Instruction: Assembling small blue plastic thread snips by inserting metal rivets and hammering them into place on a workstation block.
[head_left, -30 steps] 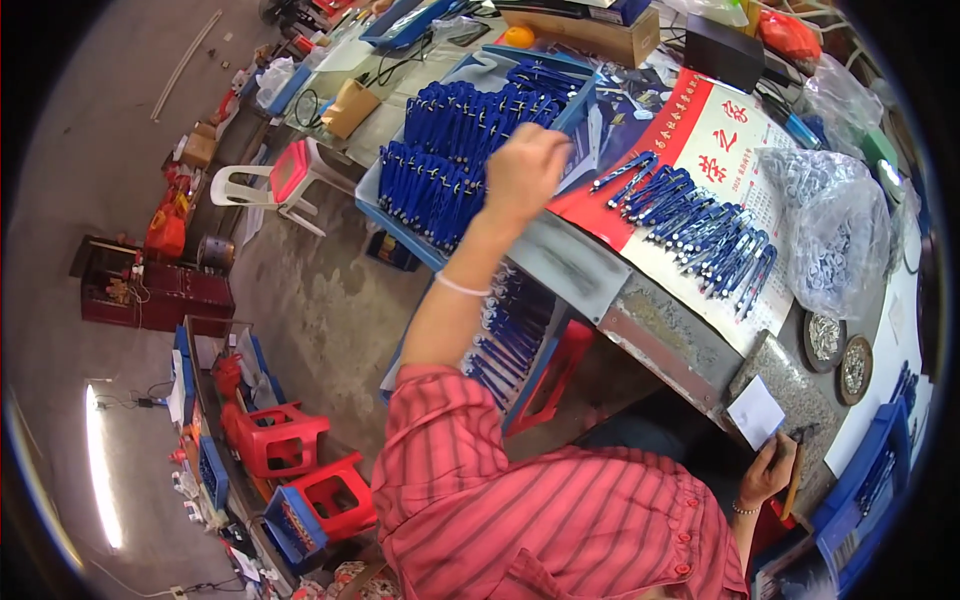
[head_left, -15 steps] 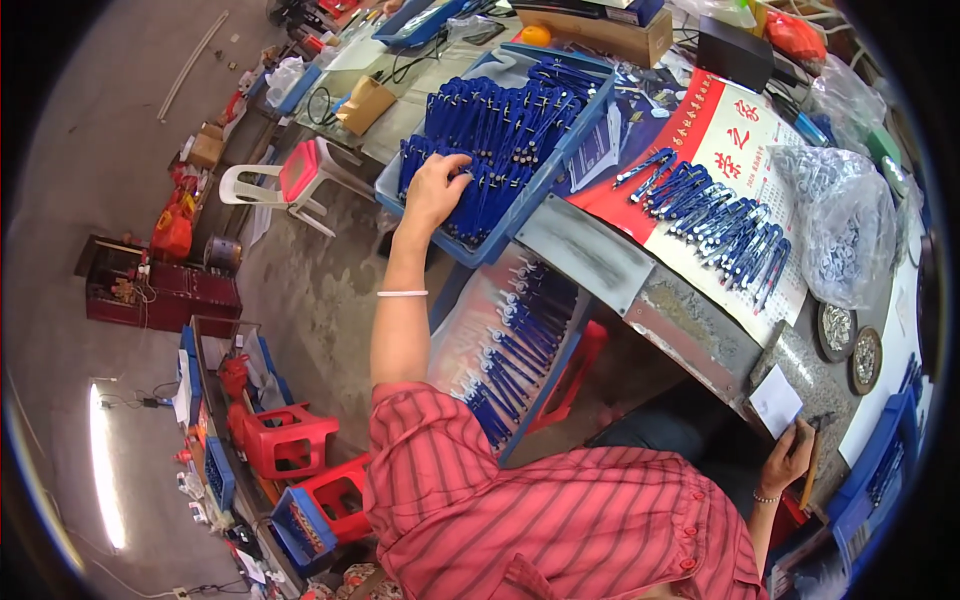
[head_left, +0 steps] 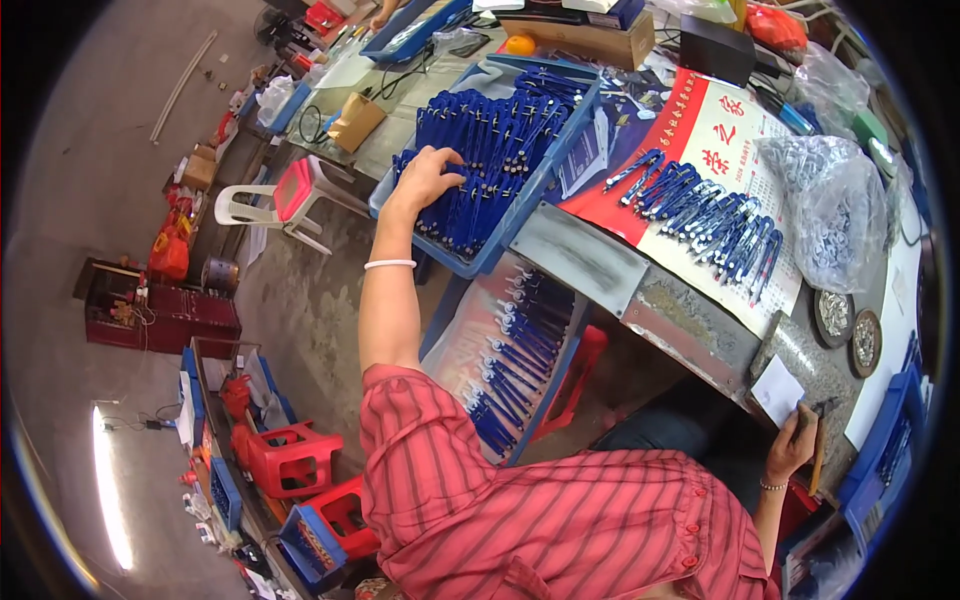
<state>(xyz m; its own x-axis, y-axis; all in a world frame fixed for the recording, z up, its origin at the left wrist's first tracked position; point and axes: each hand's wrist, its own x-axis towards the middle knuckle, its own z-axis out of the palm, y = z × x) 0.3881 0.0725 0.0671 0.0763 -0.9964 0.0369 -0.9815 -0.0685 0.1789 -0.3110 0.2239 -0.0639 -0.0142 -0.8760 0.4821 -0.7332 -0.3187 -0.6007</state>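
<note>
My left hand [head_left: 425, 177] is stretched out over the near left end of a blue tray [head_left: 480, 262] heaped with blue pens [head_left: 495, 150]. Its fingers lie spread on the pens, and I cannot see any pen lifted. A white band is around that wrist. My right hand [head_left: 792, 447] is low at the table's near edge, closed around a thin dark tool [head_left: 820, 440]. A small white paper slip [head_left: 777, 390] lies just beside it.
A row of blue pens [head_left: 710, 215] lies on a red and white printed sheet [head_left: 720, 130]. A clear bag of small parts [head_left: 830, 200] and two round dishes [head_left: 845, 325] sit at the right. A lower tray of pens [head_left: 520, 350] stands under the table. Red stools [head_left: 290, 460] are on the floor.
My left hand has moved from the tray's right side to its near left end, over the pens. My right hand has stayed at the table edge.
</note>
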